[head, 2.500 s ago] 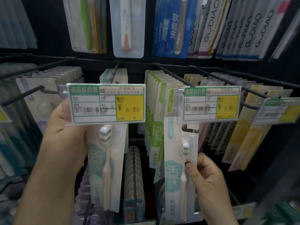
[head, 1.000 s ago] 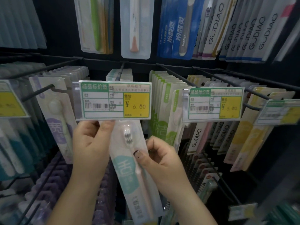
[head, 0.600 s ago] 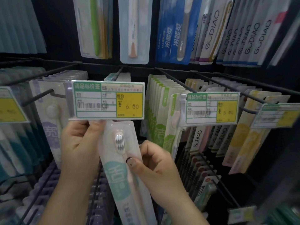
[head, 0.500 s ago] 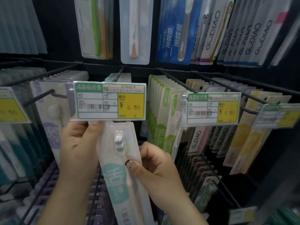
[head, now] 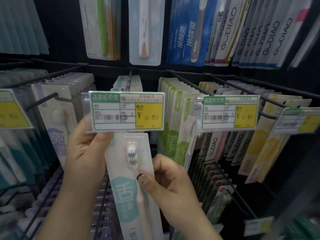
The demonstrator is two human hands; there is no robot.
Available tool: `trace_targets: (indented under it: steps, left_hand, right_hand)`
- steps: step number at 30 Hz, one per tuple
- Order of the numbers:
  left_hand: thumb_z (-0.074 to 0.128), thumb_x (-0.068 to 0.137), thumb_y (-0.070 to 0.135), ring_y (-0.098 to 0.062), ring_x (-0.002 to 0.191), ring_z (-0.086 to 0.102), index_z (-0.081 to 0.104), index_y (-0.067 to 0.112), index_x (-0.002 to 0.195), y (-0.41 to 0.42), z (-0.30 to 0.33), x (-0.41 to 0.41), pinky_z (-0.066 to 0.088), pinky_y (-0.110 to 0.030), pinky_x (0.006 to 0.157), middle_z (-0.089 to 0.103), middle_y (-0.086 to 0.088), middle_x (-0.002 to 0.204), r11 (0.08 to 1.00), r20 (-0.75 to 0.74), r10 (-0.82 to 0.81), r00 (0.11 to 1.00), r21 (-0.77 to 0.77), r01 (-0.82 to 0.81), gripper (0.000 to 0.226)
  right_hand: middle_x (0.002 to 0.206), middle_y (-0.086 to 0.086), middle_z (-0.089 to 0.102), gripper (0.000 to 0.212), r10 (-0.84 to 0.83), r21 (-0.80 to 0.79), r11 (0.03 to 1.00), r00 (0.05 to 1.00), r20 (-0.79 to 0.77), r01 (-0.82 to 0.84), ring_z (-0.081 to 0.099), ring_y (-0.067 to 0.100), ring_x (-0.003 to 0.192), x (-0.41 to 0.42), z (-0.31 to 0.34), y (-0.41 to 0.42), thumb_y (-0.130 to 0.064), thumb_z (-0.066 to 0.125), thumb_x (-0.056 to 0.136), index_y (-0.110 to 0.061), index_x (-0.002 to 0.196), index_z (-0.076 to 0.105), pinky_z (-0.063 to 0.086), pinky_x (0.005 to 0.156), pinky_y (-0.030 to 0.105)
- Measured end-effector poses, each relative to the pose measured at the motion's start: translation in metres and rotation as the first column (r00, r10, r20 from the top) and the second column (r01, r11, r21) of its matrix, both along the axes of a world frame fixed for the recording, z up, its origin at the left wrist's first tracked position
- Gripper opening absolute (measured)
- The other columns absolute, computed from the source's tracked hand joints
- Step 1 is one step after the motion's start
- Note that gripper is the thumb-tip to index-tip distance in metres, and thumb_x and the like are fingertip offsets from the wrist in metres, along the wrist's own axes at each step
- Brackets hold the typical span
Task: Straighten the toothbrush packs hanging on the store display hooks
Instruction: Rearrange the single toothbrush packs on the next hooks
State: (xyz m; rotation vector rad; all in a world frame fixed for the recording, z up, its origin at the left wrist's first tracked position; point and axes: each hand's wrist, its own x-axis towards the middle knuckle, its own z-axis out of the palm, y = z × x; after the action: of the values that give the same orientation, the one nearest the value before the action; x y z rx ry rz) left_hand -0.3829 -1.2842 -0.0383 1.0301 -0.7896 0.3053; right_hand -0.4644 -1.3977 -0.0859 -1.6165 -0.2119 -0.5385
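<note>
Since 2.5 s ago the right hand (head: 170, 184) has carried its mint toothbrush pack (head: 133, 184) over from under the 5.80 price tag (head: 228, 114) to just below the 6.60 price tag (head: 127, 113), & the left hand (head: 84, 151) has come up to meet it; over the last half sec both hardly shifted.

Landmark = 6.60 price tag, clipped at the front end of its hook (head: 129, 80).

Display rack (head: 52, 23): dark back panel w/ rows of hanging packs above, below & both sides of the tag. Above-right of the tag hang blue packs (head: 186, 32) & white GUDIAO packs (head: 259, 37). Right of the tag, a row of green packs (head: 174, 135); left of it, a row of lilac packs (head: 57, 134).

Mint pack: directly below the tag, top edge tucked behind it, so can't tell if it sits on the hook. It hangs tilted, bottom swung to the right. Brush head w/ grey-white bristles shows thru the blister.

Left hand: below-left of the tag, fingers curled on the pack's upper left corner, fingertips behind the tag's lower edge.

Right hand: below-right of the tag, thumb pressed on the pack's front, fingers wrapped behind its right edge, pinching it.
</note>
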Motion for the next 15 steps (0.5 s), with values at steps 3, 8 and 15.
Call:
trace_targets:
  steps: [3,8,15]
  left_hand:
    - [0.065,0.060,0.061,0.003,0.081,0.066,0.070,0.043,0.084,0.004,-0.005,0.009,0.055,-0.016,0.070,0.070,0.022,0.084,0.998,-0.085,0.046,0.995,0.039,-0.043,0.031]
    - [0.048,0.076,0.018,0.001,0.082,0.062,0.062,0.034,0.089,0.003,-0.009,0.017,0.052,-0.019,0.075,0.067,0.024,0.080,0.987,-0.131,0.147,0.980,0.082,-0.137,0.025]
    - [0.046,0.077,0.014,0.004,0.074,0.060,0.066,0.045,0.070,-0.002,-0.001,0.024,0.050,-0.015,0.070,0.065,0.023,0.072,0.983,-0.123,0.176,0.977,0.080,-0.167,0.038]
  right_hand:
    - [0.059,-0.004,0.045,0.043,0.031,0.007,0.999,0.999,0.029,-0.031,0.037,0.015,0.056,-0.002,0.002,0.002,-0.062,0.069,0.067,-0.023,0.063,0.051,0.028,0.053,0.030]
    - [0.060,0.019,0.039,0.047,0.029,0.024,0.999,0.999,0.035,-0.030,0.034,0.023,0.057,-0.003,0.008,0.003,-0.061,0.070,0.067,-0.021,0.061,0.046,0.025,0.051,0.042]
    - [0.067,0.030,0.038,0.056,-0.027,-0.011,1.000,0.999,0.045,0.027,0.037,0.026,0.058,0.000,0.016,0.002,-0.063,0.067,0.068,-0.012,0.063,0.044,0.028,0.055,0.039]
